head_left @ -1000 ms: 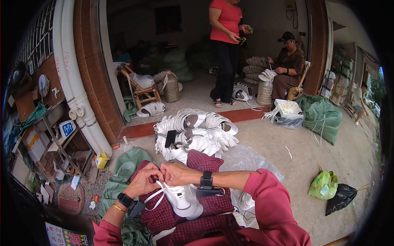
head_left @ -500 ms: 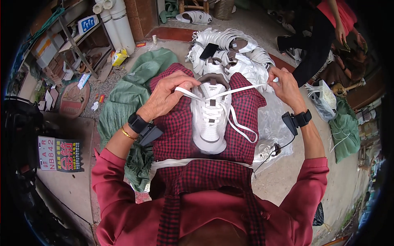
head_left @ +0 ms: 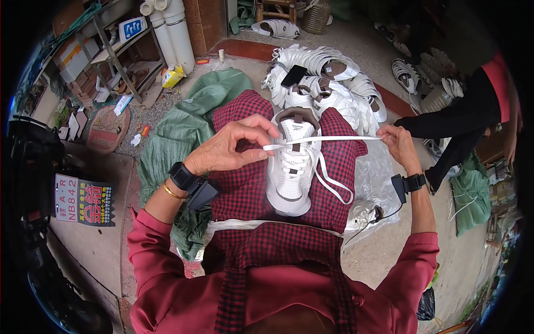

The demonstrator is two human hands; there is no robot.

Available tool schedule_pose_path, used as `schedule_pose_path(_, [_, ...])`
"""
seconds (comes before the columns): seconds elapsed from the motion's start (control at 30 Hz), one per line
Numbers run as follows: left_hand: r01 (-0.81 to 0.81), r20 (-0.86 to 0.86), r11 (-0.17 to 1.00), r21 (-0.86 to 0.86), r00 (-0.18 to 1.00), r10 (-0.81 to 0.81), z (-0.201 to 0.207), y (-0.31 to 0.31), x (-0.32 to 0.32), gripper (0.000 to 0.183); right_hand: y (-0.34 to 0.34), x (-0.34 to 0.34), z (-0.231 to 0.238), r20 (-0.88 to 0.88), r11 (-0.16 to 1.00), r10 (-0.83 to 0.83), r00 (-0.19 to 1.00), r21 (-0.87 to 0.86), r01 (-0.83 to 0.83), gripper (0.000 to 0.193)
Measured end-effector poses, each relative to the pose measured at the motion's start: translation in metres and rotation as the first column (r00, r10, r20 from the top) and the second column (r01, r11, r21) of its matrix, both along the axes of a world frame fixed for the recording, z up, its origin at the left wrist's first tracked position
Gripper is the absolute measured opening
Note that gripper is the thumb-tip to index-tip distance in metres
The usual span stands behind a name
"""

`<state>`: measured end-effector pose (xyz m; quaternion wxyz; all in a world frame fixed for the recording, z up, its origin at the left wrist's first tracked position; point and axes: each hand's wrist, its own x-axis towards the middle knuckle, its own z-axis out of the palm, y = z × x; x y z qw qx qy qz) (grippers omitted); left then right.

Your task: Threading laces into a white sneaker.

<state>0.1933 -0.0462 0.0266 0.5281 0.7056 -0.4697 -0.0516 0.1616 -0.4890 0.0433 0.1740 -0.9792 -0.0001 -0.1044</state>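
A white sneaker (head_left: 288,183) with a grey-brown lining lies on my lap over the red-and-black checked apron (head_left: 239,192), its toe toward me. My right hand (head_left: 399,146) pinches one end of the white shoelace (head_left: 345,138), drawn taut sideways from the sneaker's tongue. On the left, the thumb and fingers of my left hand (head_left: 231,145) close at the short lace end beside the shoe; the index finger is lifted away. A second stretch of lace hangs in a loose loop along the sneaker's right side.
Beyond my knees is a pile of white sneakers (head_left: 320,61) with a black phone (head_left: 293,75) on top. A green sack (head_left: 172,125) lies left. Clear plastic (head_left: 370,170) and another sneaker (head_left: 365,214) are on the right. A person in black trousers (head_left: 456,119) stands far right.
The lace in my right hand has gone from slanting to nearly level. My left index finger has lifted away from the thumb. The person at right has moved nearer the right edge.
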Motion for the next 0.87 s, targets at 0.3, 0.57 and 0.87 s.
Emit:
schedule_pose_path(0.3, [-0.643,0.463,0.694,-0.325,0.532,0.709,-0.031,-0.037,-0.005,0.014,-0.013,-0.003,-0.039,0.026,0.971,0.218,0.976,-0.108,-0.214,0.016])
schedule_pose_path(0.57, [-0.574,0.343,0.810,-0.118,0.742,0.576,-0.035,-0.020,-0.022,0.021,-0.022,0.002,-0.050,0.018,0.989,0.146,0.989,0.018,-0.146,0.025])
schedule_pose_path(0.87, [-0.225,-0.548,0.618,-0.753,0.734,-0.401,0.001,0.018,-0.018,0.080,0.094,0.005,-0.016,0.222,0.655,0.213,0.952,0.691,-0.307,0.043])
